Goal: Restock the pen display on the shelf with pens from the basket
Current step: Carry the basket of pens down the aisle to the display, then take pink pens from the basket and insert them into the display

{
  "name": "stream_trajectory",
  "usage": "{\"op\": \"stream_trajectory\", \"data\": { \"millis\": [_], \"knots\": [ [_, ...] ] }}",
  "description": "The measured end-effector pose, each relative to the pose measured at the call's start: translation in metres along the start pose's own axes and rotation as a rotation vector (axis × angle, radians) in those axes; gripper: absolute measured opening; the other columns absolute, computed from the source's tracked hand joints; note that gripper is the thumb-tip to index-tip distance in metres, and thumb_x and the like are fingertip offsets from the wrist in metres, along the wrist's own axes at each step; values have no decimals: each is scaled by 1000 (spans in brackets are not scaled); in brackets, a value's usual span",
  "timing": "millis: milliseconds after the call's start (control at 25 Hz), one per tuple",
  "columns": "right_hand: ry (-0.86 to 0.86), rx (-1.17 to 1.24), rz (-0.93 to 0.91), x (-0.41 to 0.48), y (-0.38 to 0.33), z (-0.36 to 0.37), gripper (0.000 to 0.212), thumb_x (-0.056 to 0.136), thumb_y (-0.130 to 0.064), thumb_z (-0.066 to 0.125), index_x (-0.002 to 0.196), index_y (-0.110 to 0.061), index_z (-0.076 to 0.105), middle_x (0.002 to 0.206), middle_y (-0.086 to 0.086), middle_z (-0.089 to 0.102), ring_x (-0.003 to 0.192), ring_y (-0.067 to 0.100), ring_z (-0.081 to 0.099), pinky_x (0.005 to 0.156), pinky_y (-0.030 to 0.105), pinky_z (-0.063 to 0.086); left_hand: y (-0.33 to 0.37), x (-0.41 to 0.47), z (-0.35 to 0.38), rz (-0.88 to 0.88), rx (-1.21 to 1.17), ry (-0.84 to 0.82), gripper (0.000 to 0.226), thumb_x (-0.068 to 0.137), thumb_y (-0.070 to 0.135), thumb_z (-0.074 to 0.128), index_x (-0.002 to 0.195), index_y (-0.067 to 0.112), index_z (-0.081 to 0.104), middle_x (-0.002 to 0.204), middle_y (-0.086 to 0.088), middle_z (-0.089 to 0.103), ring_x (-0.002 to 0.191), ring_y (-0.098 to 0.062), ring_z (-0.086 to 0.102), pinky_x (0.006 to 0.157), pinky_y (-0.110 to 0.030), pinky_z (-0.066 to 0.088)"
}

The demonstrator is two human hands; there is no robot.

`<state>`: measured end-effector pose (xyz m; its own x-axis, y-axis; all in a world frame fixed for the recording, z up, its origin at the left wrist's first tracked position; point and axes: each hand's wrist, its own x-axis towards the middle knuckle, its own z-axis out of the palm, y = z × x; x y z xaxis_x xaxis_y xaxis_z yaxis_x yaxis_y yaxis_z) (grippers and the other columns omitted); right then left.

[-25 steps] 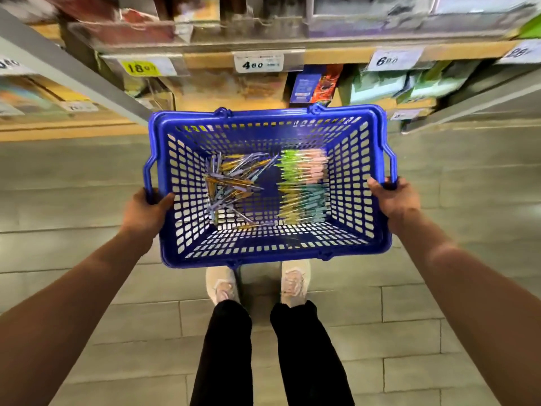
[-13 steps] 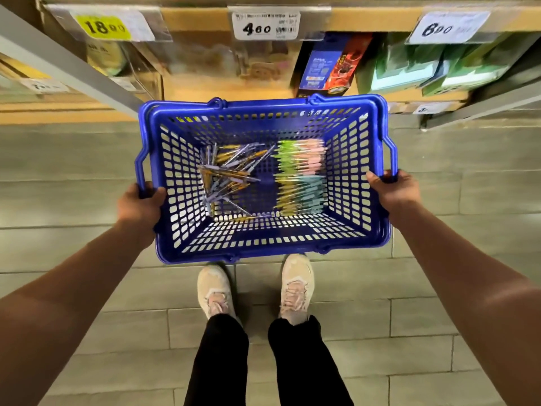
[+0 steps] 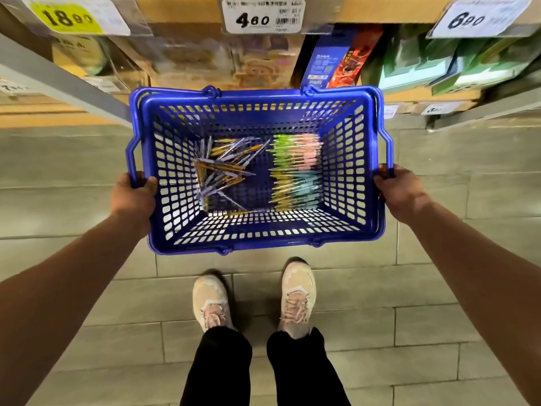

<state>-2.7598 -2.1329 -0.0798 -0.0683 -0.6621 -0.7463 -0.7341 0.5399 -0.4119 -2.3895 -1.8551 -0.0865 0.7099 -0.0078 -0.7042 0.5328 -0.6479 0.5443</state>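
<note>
The left hand [image 3: 133, 197] is curled round the near end of the side handle of a blue basket [image 3: 263, 243]. The right hand [image 3: 401, 194] grips the matching handle on the other side, fingers wrapped round it. Held between the two grips, the basket hangs roughly level above the tiled floor [image 3: 483, 171]. The pens lie on the basket's bottom, between the hands. Nearer the left hand is a loose heap of purple and orange pens [image 3: 225, 171] crossing one another at all angles. Nearer the right hand are neat rows of pens [image 3: 295, 171] lying side by side, green and pink at the far end, yellow and blue at the end closer to the wrists. A strip of bare basket bottom separates the two lots. Beyond the knuckles, past the far rim, runs a shelf [image 3: 181, 7] with price tags on its edge: a yellow tag [image 3: 67, 17] out past the left hand, a white tag [image 3: 262, 16] reading 460 midway between the hands, and another white tag [image 3: 474, 17] out past the right hand. Under that edge, towards the right hand, stand a blue and red box [image 3: 336, 60] and green packs [image 3: 424, 63]; the goods towards the left hand are too blurred to name. Back behind the wrists, below the near rim, are two pale shoes [image 3: 210, 300] and black trouser legs [image 3: 222, 364].
</note>
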Motion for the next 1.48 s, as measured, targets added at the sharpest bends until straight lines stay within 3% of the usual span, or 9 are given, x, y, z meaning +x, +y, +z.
{"op": "stream_trajectory", "data": {
  "millis": [280,400,520,680,840,1040,1200,1400,1480],
  "knots": [
    [41,64,-8,1,7,6,25,101,-4,53,124,-6,62,112,12,69,90,20,66,75,25,55,0,14,3,-46,59,-3,12,98,18,66,105,22,56,99,0,67,106,-32,68,95,-53,57],
    [40,-21,21,7,3,5,21,98,-6,56,117,-12,65,113,12,71,105,30,68,96,42,56,10,16,3,-87,196,-56,20,100,17,61,119,16,57,112,-10,67,100,-32,66,93,-50,55],
    [-41,-104,82,6,-9,1,12,93,-5,57,97,-12,67,107,16,72,103,37,69,96,51,56,31,11,0,-170,388,-158,31,98,17,55,128,7,57,95,-9,62,89,-28,57,88,-46,45],
    [-8,-336,113,-13,-23,-8,17,89,-15,62,98,-1,63,92,15,68,76,28,64,67,37,56,54,-10,-6,-108,552,-138,34,97,18,58,126,1,58,110,-13,55,99,-28,48,86,-41,36],
    [36,-564,-199,-75,-39,-9,35,95,-24,61,124,-5,59,119,16,65,108,35,63,94,37,52,82,-54,-13,87,714,-127,33,97,13,54,119,-10,62,114,-26,64,93,-34,54,82,-43,43],
    [-180,-452,-376,-177,-25,0,14,97,-22,59,100,-14,70,96,3,73,93,26,68,67,21,42,87,-159,-3,54,286,-434,17,102,18,53,107,7,65,104,-14,71,101,-31,64,84,-37,51],
    [-264,-366,-297,-219,1,25,3,94,-20,64,91,-21,65,89,-8,70,79,12,65,70,19,43,54,-212,15,-118,20,-560,19,104,18,51,113,7,63,103,-16,69,95,-28,64,79,-34,51],
    [-205,-417,-440,-160,2,71,13,93,-22,65,83,-29,63,85,-7,69,81,12,65,71,22,42,7,-182,53,-168,-116,-593,18,104,19,49,100,13,66,92,-10,72,85,-23,67,78,-33,52],
    [-212,-562,-480,-111,-1,93,7,94,-24,65,98,-23,71,98,0,74,92,19,68,76,22,46,-16,-156,71,-210,-140,-590,20,104,23,49,100,12,66,93,-8,72,85,-21,66,79,-34,52]
  ]
}}
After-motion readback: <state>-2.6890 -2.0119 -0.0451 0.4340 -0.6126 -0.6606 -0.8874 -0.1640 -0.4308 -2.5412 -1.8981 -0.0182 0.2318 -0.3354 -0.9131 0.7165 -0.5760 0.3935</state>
